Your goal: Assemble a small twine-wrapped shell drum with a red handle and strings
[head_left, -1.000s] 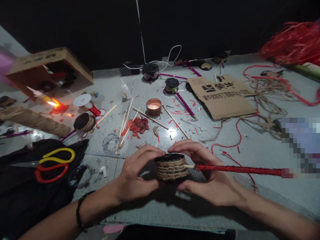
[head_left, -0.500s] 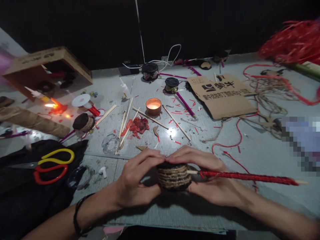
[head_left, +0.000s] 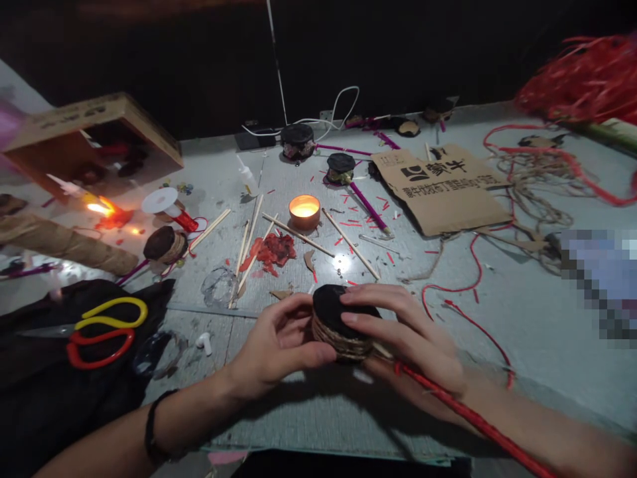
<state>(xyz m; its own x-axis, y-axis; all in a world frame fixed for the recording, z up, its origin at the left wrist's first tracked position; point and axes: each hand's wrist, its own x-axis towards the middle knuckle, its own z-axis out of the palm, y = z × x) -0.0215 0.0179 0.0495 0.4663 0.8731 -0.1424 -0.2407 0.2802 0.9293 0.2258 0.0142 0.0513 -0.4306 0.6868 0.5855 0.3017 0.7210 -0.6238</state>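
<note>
Between my hands is a small handmade drum (head_left: 343, 325) with a black top and twine wound round its side. Its stick handle (head_left: 468, 415), wrapped in red cord, slants down to the right past my right wrist. My left hand (head_left: 279, 345) grips the drum's left side, thumb on the twine and fingers behind. My right hand (head_left: 418, 338) clasps it from the right, with fingertips on the black top and the thumb side underneath, partly hidden. A loose red cord (head_left: 485, 332) lies on the table beyond my right hand.
A lit candle (head_left: 304, 211) burns mid-table, and another flame (head_left: 102, 207) glows at left. Scissors (head_left: 107, 325) rest on black cloth. Wooden sticks (head_left: 351, 244), red wax (head_left: 271, 253), a cardboard piece (head_left: 442, 189) and other small drums (head_left: 341, 169) lie around.
The drum has tilted so its black top faces me, and its red handle has swung from nearly level to slanting down right. Both hands have shifted their hold on it.
</note>
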